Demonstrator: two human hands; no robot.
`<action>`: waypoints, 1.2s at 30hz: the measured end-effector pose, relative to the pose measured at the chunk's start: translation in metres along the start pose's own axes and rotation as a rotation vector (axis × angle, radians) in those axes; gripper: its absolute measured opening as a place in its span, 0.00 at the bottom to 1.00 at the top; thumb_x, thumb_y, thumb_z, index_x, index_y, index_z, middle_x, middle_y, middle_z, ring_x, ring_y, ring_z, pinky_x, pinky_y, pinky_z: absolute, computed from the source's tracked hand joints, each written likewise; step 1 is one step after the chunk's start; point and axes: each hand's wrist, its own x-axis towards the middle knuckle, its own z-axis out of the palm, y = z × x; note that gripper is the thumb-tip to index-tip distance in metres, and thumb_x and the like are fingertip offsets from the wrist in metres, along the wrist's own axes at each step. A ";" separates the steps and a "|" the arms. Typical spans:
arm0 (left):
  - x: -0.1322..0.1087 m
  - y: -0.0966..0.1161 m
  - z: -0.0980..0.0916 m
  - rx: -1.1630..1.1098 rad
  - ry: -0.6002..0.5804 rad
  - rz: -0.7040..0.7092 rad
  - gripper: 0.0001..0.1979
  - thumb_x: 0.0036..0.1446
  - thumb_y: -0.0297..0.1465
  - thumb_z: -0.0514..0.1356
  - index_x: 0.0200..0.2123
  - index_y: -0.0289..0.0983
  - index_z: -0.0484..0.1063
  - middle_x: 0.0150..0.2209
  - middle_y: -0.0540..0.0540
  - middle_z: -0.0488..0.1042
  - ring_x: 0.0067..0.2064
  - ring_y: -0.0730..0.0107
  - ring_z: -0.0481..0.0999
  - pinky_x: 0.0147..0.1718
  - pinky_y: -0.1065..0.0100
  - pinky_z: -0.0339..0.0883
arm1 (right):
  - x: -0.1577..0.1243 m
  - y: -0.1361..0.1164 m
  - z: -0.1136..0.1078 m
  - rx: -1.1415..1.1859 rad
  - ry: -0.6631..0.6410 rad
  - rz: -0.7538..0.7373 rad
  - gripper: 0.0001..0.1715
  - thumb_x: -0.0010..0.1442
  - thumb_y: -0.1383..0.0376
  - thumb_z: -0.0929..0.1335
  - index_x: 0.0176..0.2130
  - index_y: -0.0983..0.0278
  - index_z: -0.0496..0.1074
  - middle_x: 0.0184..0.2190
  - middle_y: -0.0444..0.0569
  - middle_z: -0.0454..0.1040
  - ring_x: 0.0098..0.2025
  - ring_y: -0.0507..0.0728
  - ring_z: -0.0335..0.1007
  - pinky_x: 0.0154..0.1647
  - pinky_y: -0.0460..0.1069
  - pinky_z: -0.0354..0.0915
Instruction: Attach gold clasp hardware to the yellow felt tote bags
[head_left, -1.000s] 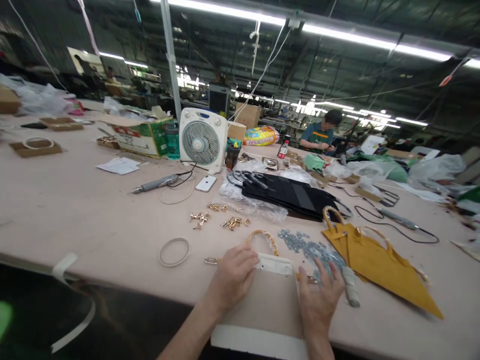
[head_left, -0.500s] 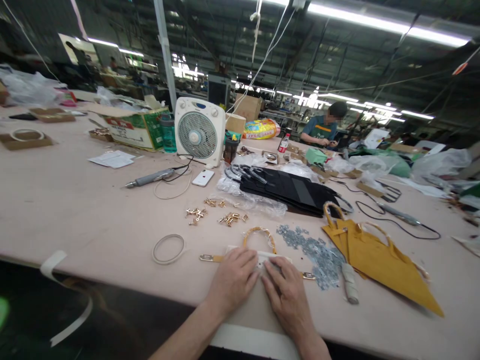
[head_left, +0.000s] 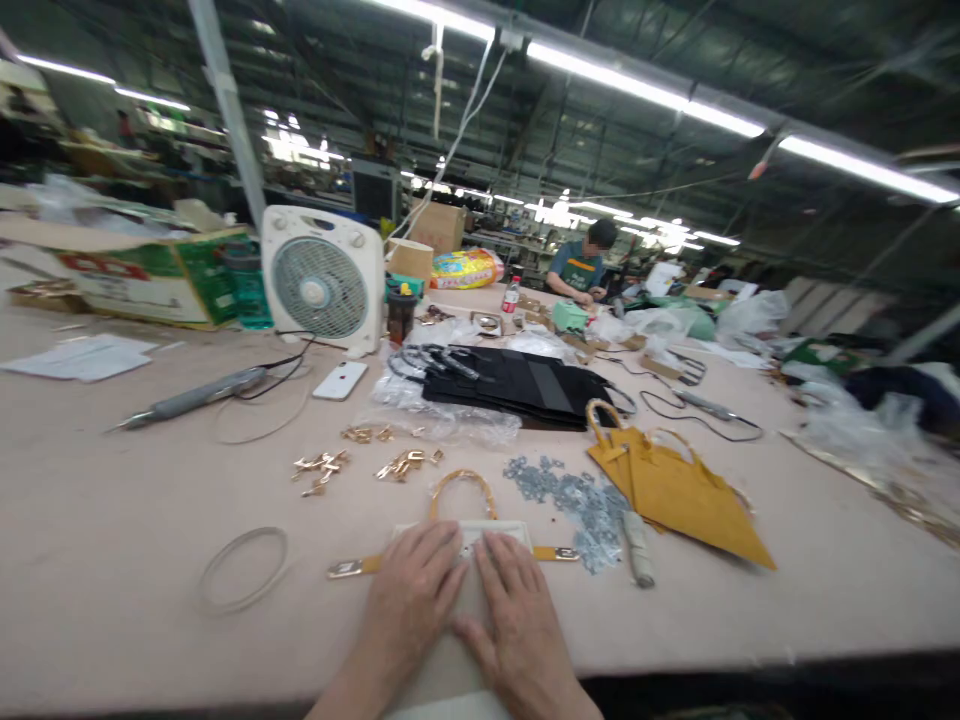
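Observation:
My left hand point(head_left: 416, 595) lies flat with its fingers stretched over the left part of a pale bag panel point(head_left: 517, 530). Beside it, my right hand point(head_left: 514, 610) rests on the same panel, fingers flat and thumb spread. From the panel's far edge rises a yellow handle point(head_left: 463, 476) in clear wrap. A yellow strap with a metal end plate point(head_left: 346, 569) sticks out at the left, and another metal end plate point(head_left: 566, 554) at the right. Most of the panel is hidden under my hands. Just right of it lie many small grey metal plates point(head_left: 592, 525).
Gold metal fittings point(head_left: 405, 463) lie beyond my left hand, near a ring of pale tape point(head_left: 244, 570). Yellow bags point(head_left: 682, 490) and a grey roll point(head_left: 638, 550) are at the right. Farther off are black bags point(head_left: 517, 385), a phone point(head_left: 340, 380), an electric screwdriver point(head_left: 199, 392) and a fan point(head_left: 322, 280).
The view has swung to the right, so the table's things appear farther left. Both hands stay on the panel, and my right thumb now spreads farther out toward the left.

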 end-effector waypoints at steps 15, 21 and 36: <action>0.012 -0.028 0.026 0.060 0.075 0.231 0.20 0.73 0.46 0.50 0.45 0.50 0.82 0.48 0.49 0.84 0.45 0.61 0.82 0.42 0.62 0.75 | 0.001 0.000 -0.010 0.212 -0.021 0.138 0.52 0.61 0.45 0.73 0.75 0.53 0.52 0.75 0.47 0.54 0.74 0.70 0.53 0.76 0.65 0.51; 0.028 -0.018 0.019 -0.092 0.042 0.142 0.21 0.71 0.49 0.52 0.39 0.48 0.83 0.42 0.49 0.84 0.42 0.62 0.83 0.41 0.64 0.78 | 0.001 0.004 -0.007 0.311 0.012 0.192 0.49 0.59 0.47 0.75 0.72 0.53 0.60 0.73 0.48 0.60 0.73 0.68 0.57 0.76 0.63 0.51; 0.051 -0.013 0.004 -0.350 -0.139 0.213 0.14 0.70 0.40 0.58 0.32 0.45 0.77 0.38 0.48 0.82 0.42 0.64 0.82 0.44 0.67 0.78 | 0.001 0.002 -0.001 0.302 0.034 0.226 0.45 0.60 0.49 0.75 0.71 0.54 0.63 0.72 0.49 0.62 0.72 0.68 0.58 0.75 0.62 0.52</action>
